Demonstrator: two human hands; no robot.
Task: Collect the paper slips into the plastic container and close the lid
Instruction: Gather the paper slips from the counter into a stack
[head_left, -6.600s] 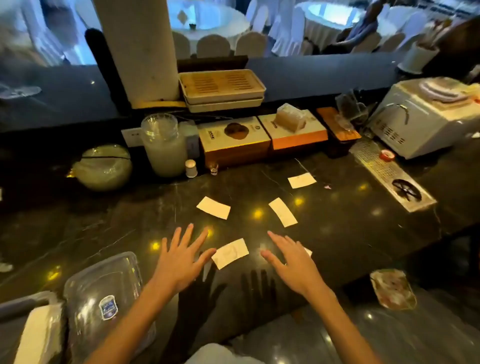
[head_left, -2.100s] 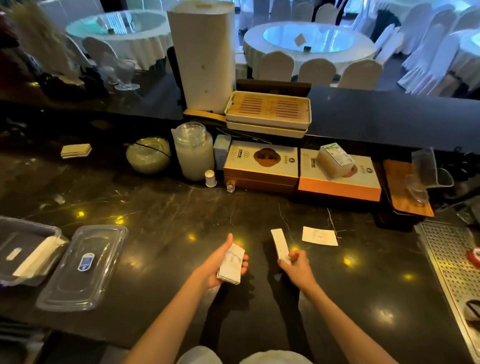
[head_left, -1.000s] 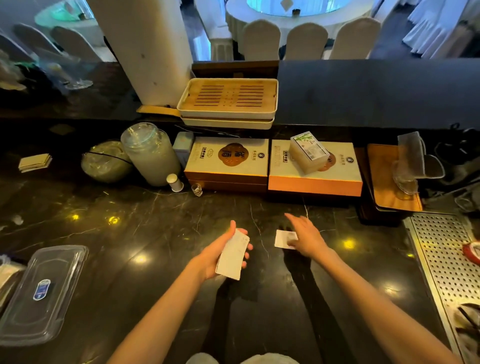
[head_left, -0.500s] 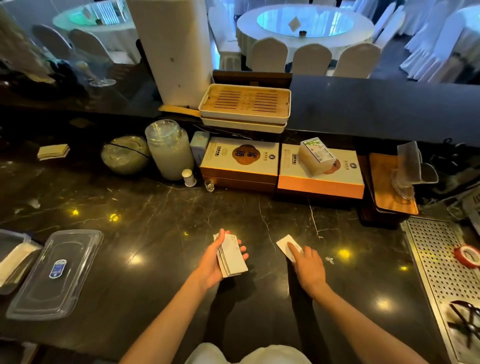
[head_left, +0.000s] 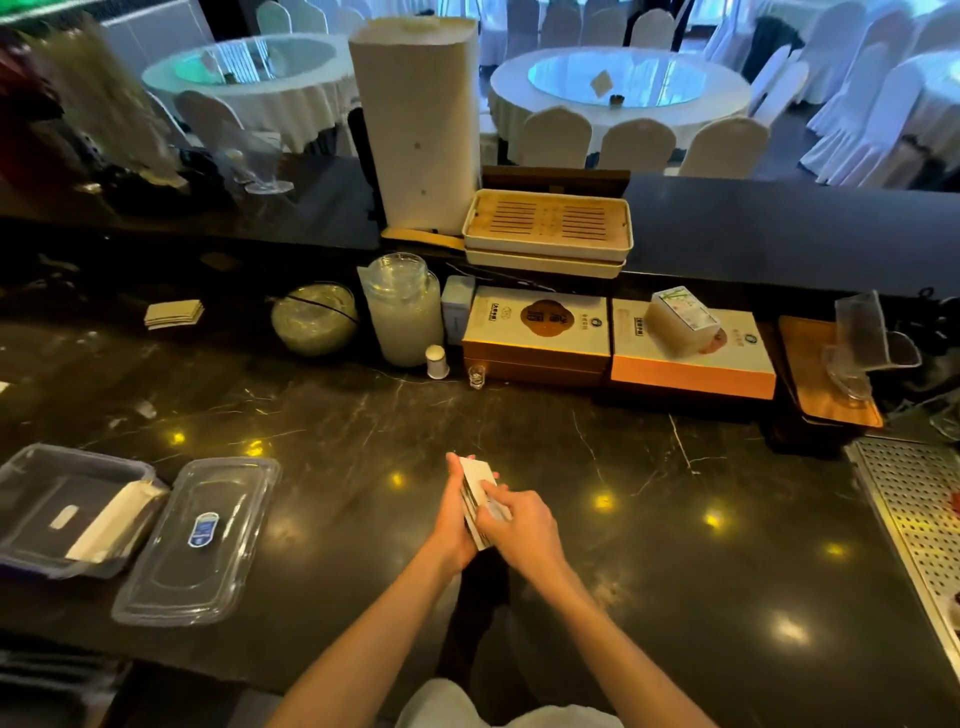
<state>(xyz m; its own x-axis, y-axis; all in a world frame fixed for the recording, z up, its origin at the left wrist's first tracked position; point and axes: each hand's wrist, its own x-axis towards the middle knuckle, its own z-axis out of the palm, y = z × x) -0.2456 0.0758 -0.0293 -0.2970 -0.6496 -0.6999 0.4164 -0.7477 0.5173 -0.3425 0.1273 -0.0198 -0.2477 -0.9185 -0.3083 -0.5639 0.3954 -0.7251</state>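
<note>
A small stack of white paper slips (head_left: 477, 480) stands on edge in my left hand (head_left: 453, 519), above the middle of the dark marble counter. My right hand (head_left: 522, 522) presses against the stack's near side, fingers on the slips. The clear plastic container (head_left: 31, 467) sits open at the left edge of the counter, with a white folded paper (head_left: 111, 519) leaning inside it. Its clear lid (head_left: 200, 540) with a blue sticker lies flat on the counter just right of the container. No loose slips show on the counter.
Along the back stand a glass jar (head_left: 402, 312), a round green bowl (head_left: 314, 317), two orange-and-white boxes (head_left: 537, 332), a small shot glass (head_left: 476, 375) and a wooden tray (head_left: 826, 374). A perforated metal drain tray (head_left: 914, 519) lies at the right. A pile of napkins (head_left: 174, 313) rests far left.
My right hand lifted the last slip off the counter and brought it to the stack in my left hand. Both hands now meet on the stack.
</note>
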